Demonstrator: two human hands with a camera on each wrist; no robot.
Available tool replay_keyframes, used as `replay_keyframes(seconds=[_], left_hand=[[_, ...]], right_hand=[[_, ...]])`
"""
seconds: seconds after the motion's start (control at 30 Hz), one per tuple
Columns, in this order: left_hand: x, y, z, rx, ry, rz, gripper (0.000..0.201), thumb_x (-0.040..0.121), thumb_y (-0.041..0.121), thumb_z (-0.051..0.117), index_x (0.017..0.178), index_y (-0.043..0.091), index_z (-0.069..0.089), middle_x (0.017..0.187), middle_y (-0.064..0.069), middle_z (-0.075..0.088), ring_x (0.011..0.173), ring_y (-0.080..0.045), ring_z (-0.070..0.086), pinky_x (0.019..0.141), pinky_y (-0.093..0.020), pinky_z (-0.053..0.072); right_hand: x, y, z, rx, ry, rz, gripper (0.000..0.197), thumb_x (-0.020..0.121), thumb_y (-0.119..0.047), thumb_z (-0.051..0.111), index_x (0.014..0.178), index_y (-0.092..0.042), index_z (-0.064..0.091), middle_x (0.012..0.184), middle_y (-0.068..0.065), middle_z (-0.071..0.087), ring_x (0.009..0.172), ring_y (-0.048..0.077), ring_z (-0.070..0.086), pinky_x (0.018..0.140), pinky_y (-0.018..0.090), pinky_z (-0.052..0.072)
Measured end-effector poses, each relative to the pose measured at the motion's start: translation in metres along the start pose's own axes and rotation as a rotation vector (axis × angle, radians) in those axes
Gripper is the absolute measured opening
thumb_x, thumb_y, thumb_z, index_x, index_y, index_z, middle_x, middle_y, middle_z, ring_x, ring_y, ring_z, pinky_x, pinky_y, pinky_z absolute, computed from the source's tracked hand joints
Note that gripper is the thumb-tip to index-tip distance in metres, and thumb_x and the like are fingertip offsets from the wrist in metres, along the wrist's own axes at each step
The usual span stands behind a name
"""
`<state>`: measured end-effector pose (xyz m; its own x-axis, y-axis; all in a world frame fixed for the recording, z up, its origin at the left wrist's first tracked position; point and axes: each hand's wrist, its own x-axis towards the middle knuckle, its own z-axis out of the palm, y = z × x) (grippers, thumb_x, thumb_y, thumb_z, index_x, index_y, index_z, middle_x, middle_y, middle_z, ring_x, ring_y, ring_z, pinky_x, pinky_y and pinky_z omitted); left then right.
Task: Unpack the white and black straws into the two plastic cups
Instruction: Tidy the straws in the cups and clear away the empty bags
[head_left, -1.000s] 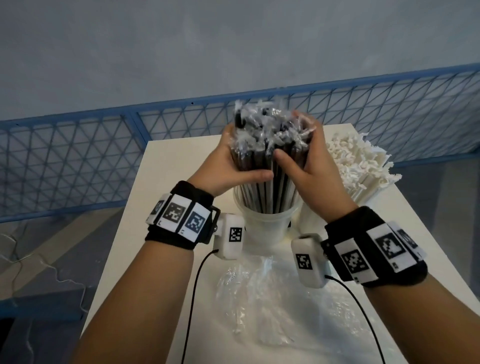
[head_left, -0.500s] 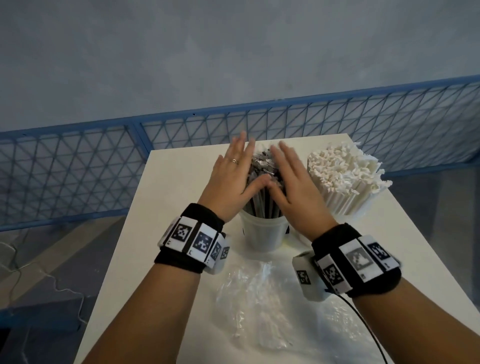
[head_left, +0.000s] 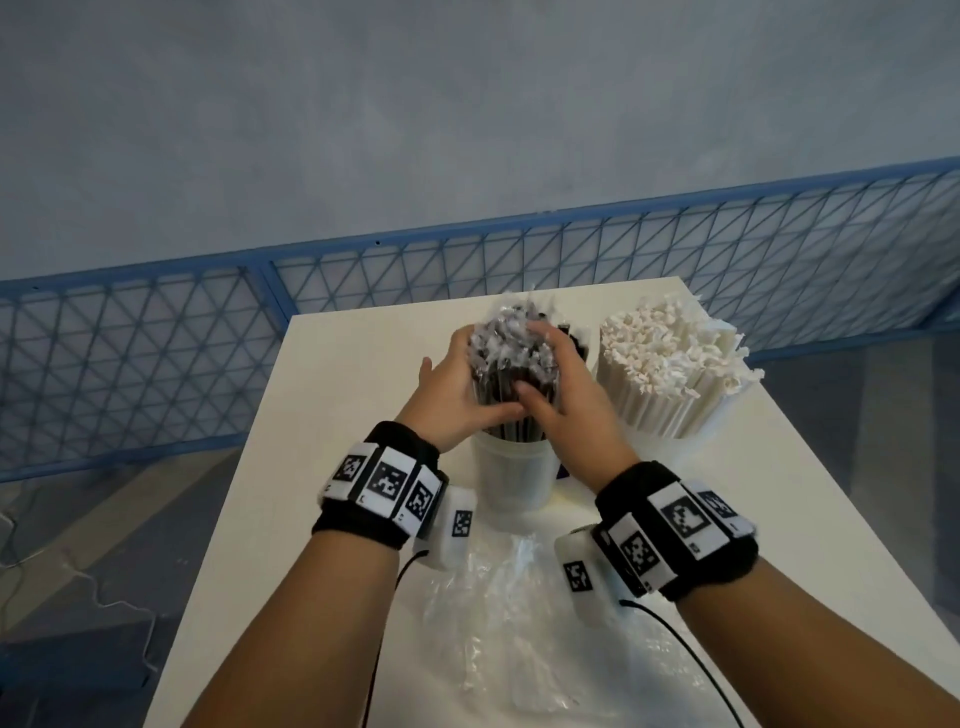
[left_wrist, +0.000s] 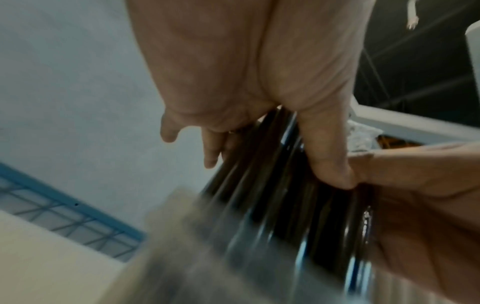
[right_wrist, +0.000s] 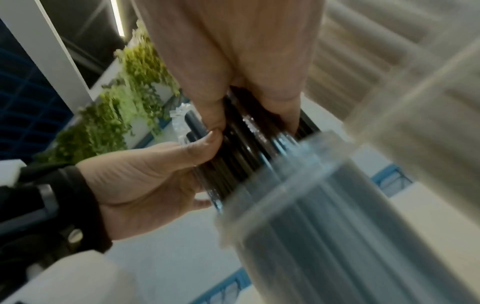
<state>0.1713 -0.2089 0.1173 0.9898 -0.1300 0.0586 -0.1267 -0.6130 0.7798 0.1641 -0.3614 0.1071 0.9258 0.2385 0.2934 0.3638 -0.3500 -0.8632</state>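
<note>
Black straws (head_left: 511, 395) in left cup (head_left: 511, 475), white straws (head_left: 670, 374) right.

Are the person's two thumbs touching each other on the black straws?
Touching. The left wrist view shows the left hand's thumb tip pressed against the right hand's thumb, over the black straws.

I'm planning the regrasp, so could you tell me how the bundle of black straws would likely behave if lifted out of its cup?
The black straws are loose and separately wrapped in glossy film, so some would probably slip free. Both the left hand and right hand encircle them, suggesting they splay. The translucent cup looks light and may tip.
</note>
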Motion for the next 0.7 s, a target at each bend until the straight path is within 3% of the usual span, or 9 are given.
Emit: replay_keyframes(seconds=[0.07, 0.13, 0.2, 0.3, 0.4, 0.47, 0.57, 0.63, 0.7], left_hand=[[0.000, 0.009, -0.006, -0.072, 0.071, 0.062, 0.097, 0.056, 0.055, 0.073, 0.136, 0.021, 0.028, 0.126, 0.006, 0.054, 0.125, -0.021, 0.047, 0.110, -0.049, 0.030], [-0.002, 0.012, -0.010, -0.110, 0.080, 0.072, 0.097, 0.061, 0.041, 0.081, 0.138, 0.020, 0.026, 0.129, 0.003, 0.053, 0.122, -0.017, 0.049, 0.106, -0.038, 0.038], [-0.004, 0.008, -0.007, -0.084, -0.010, 0.015, 0.110, 0.059, 0.033, 0.085, 0.144, 0.022, 0.015, 0.137, 0.002, 0.049, 0.126, -0.017, 0.047, 0.107, -0.038, 0.039], [-0.016, 0.003, -0.003, 0.060, -0.169, -0.146, 0.148, 0.049, 0.043, 0.088, 0.144, 0.026, -0.024, 0.159, -0.001, 0.004, 0.147, -0.022, 0.003, 0.118, -0.054, 0.013], [-0.041, 0.012, -0.007, 0.195, 0.024, -0.238, 0.151, 0.047, 0.044, 0.087, 0.141, 0.023, -0.030, 0.156, -0.003, -0.025, 0.142, -0.026, -0.025, 0.114, -0.057, 0.000], [-0.062, 0.019, -0.002, 0.243, 0.318, -0.224, 0.135, 0.051, 0.042, 0.086, 0.148, 0.014, -0.004, 0.157, -0.014, 0.000, 0.144, -0.031, -0.003, 0.114, -0.052, 0.011], [-0.088, 0.016, 0.033, 0.230, 0.651, 0.100, 0.056, 0.071, 0.033, 0.072, 0.114, 0.010, 0.044, 0.109, -0.011, 0.049, 0.102, -0.014, 0.036, 0.093, -0.025, 0.033], [-0.100, 0.020, 0.065, 0.250, 0.456, 0.237, 0.026, 0.082, 0.028, 0.058, 0.102, 0.016, 0.047, 0.094, -0.004, 0.052, 0.089, -0.009, 0.040, 0.082, -0.022, 0.038], [-0.104, 0.022, 0.096, 0.311, 0.107, 0.193, 0.030, 0.087, 0.024, 0.055, 0.115, 0.014, 0.048, 0.110, -0.007, 0.056, 0.103, -0.015, 0.048, 0.091, -0.028, 0.041]], right_hand=[[0.002, -0.008, -0.004, -0.009, 0.069, -0.045, 0.053, 0.091, -0.013, 0.053, 0.139, -0.022, 0.033, 0.138, -0.002, 0.046, 0.122, 0.005, 0.044, 0.103, 0.019, 0.036], [0.004, -0.014, -0.008, -0.033, 0.087, -0.083, 0.054, 0.092, -0.017, 0.052, 0.142, -0.022, 0.029, 0.140, -0.003, 0.043, 0.124, 0.001, 0.038, 0.099, 0.006, 0.030], [0.003, -0.013, -0.007, -0.045, 0.005, -0.054, 0.064, 0.092, -0.024, 0.052, 0.146, -0.022, 0.018, 0.147, -0.001, 0.035, 0.130, 0.004, 0.033, 0.103, 0.011, 0.029], [-0.012, -0.013, -0.006, -0.040, -0.033, -0.014, 0.077, 0.091, -0.037, 0.051, 0.147, -0.027, -0.001, 0.157, -0.005, 0.012, 0.141, 0.003, 0.016, 0.115, 0.023, 0.020], [-0.033, -0.015, -0.016, 0.002, 0.155, -0.163, 0.068, 0.092, -0.040, 0.047, 0.145, -0.032, 0.006, 0.152, -0.013, 0.016, 0.143, 0.009, 0.020, 0.115, 0.026, 0.020], [-0.052, -0.009, -0.026, -0.018, 0.284, -0.272, 0.052, 0.091, -0.034, 0.047, 0.139, -0.021, 0.029, 0.140, -0.001, 0.039, 0.129, 0.013, 0.041, 0.108, 0.023, 0.031], [-0.079, 0.012, -0.037, -0.200, 0.216, -0.246, 0.025, 0.090, -0.030, 0.045, 0.110, -0.015, 0.054, 0.099, -0.003, 0.059, 0.090, 0.005, 0.055, 0.082, 0.010, 0.041], [-0.091, 0.038, -0.042, -0.368, -0.047, -0.108, 0.022, 0.091, -0.029, 0.051, 0.109, -0.018, 0.059, 0.100, -0.005, 0.063, 0.091, 0.008, 0.058, 0.081, 0.018, 0.044], [-0.098, 0.068, -0.045, -0.579, -0.333, 0.034, 0.034, 0.090, -0.031, 0.055, 0.122, -0.018, 0.054, 0.125, -0.001, 0.056, 0.111, 0.016, 0.055, 0.094, 0.024, 0.042]])
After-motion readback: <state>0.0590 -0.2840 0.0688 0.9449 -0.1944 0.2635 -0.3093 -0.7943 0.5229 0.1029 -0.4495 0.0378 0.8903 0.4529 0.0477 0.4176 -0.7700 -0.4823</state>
